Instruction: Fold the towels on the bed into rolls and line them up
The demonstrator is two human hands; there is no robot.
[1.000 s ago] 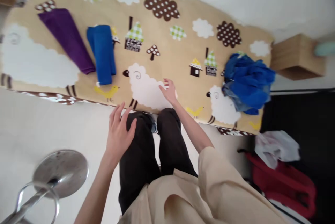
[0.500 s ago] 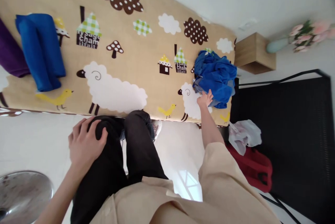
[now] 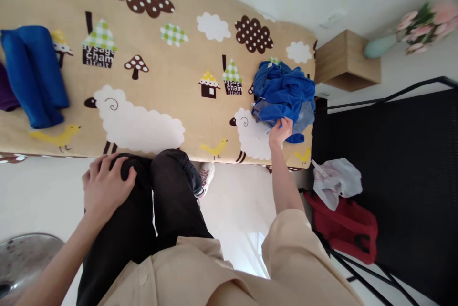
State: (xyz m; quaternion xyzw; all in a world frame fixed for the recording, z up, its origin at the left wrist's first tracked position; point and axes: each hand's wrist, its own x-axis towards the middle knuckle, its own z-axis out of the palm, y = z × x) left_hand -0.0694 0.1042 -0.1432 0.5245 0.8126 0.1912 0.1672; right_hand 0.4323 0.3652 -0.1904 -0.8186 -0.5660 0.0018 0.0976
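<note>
A rumpled pile of blue cloth [image 3: 286, 89] lies at the right end of a beige surface [image 3: 168, 77] printed with sheep and clouds. My right hand [image 3: 281, 130] is at the near edge of the pile, fingers closed on the blue cloth. Spread over my knee on the left, my left hand [image 3: 109, 184] holds nothing. A folded blue cloth [image 3: 34, 74] lies at the left end, with a purple cloth [image 3: 6, 91] beside it, partly out of view.
Right of the surface are a wooden box shelf [image 3: 347, 62], a vase with pink flowers [image 3: 384, 44], a white plastic bag [image 3: 338, 179], a red bag [image 3: 343, 227] and a black-framed panel [image 3: 404, 167]. A round metallic base [image 3: 28, 258] stands at the lower left.
My right hand has closed its fingers on the pile's near edge, and the cloth there has shifted. The view has moved a little to the right. My left hand stays on my knee.
</note>
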